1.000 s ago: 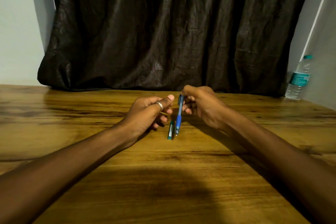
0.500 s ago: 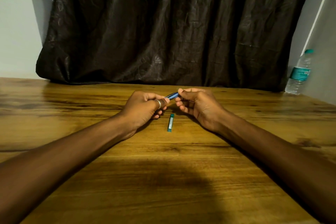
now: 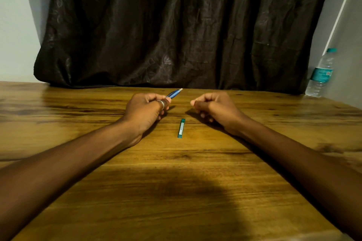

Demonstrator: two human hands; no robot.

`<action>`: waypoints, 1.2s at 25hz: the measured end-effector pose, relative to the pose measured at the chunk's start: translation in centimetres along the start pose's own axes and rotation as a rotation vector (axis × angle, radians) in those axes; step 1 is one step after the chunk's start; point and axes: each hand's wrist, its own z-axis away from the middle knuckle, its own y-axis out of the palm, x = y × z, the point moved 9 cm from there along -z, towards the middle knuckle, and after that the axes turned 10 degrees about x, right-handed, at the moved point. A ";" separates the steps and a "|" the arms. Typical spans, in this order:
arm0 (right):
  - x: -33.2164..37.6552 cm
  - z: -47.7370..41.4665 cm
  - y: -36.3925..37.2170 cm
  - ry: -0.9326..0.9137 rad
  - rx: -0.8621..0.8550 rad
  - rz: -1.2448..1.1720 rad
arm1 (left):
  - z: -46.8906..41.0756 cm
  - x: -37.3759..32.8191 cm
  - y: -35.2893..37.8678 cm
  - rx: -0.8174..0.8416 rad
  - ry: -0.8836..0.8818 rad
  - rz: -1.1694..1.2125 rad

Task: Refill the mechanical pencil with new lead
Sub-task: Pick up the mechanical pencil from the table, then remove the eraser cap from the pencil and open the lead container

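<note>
1. Glossy brown wooden table point(image 3: 176, 182) fronts us.
2. Our left hand point(image 3: 146, 110) grips the slim blue plastic mechanical pencil point(image 3: 174, 93).
3. Our right hand point(image 3: 215, 107) is clenched; contents unclear.
4. Small teal lead case point(image 3: 181, 128) lies between: light, slippery, brittle inside; pinch its sides.

gap between hands: lead case point(image 3: 181, 128) (flat) | near table point(image 3: 176, 191): bare

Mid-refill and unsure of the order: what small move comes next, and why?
Probably bring the right hand down to the slim teal lead case lying untouched on the wooden table; the left hand already holds the blue mechanical pencil.
</note>
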 end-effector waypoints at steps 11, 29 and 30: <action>1.0 -0.3 2.2 -0.109 0.150 0.445 | 0.2 -0.5 0.0 -0.005 0.023 -0.095; 2.9 0.7 -0.4 -0.178 -0.124 -0.114 | 0.8 -2.1 1.0 0.084 0.179 -0.216; 3.1 0.9 -0.4 -0.173 -0.126 -0.114 | 0.9 -2.2 1.1 0.087 0.183 -0.236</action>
